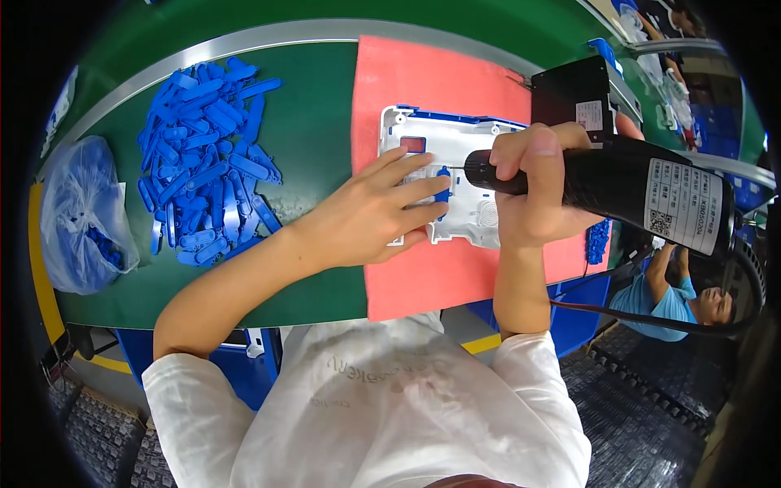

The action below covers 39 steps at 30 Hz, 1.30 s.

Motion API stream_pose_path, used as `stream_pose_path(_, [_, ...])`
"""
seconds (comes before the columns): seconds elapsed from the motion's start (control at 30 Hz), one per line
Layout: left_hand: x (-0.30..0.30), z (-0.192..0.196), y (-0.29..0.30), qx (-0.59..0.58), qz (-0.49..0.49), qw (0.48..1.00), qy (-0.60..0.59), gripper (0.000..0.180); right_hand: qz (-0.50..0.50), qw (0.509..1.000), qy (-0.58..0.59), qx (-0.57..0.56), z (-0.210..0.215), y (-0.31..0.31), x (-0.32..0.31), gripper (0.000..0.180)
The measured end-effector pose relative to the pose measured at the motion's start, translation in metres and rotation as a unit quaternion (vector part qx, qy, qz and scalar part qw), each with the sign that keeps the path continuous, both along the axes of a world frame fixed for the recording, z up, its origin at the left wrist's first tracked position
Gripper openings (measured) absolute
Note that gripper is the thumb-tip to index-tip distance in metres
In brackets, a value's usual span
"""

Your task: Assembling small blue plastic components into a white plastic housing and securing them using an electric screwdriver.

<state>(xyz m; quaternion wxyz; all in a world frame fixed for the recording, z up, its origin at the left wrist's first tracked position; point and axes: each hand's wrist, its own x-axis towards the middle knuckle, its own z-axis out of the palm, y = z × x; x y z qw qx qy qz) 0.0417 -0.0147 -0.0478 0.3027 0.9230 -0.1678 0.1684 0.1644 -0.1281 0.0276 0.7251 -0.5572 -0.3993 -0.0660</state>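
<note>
Two hands work over a white plastic panel (455, 175) that lies flat on a pink mat (423, 89) toward the right part of the green counter (317, 138). The left hand (370, 213) lies on the panel's left half with fingers spread and flat, its fingertips resting beside a small blue clip (443, 185) seated in the panel's middle. The right hand (533, 183) is wrapped tight around a black electric screwdriver (618, 185), held level, its thin bit touching the panel just beside the blue clip. A black cable runs from the tool's back end down past the counter's front edge. On the left part of the counter sits a heap of loose blue clips (207, 159), and near the left edge a clear plastic bag (81, 215) holds more.
</note>
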Motion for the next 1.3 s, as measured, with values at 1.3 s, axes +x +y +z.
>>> stream_pose_path(1.3, [0.001,-0.002,-0.001,-0.01,0.002,1.0,-0.001,0.042,0.028,0.996,-0.066,-0.052,-0.018,-0.001,0.009,0.058])
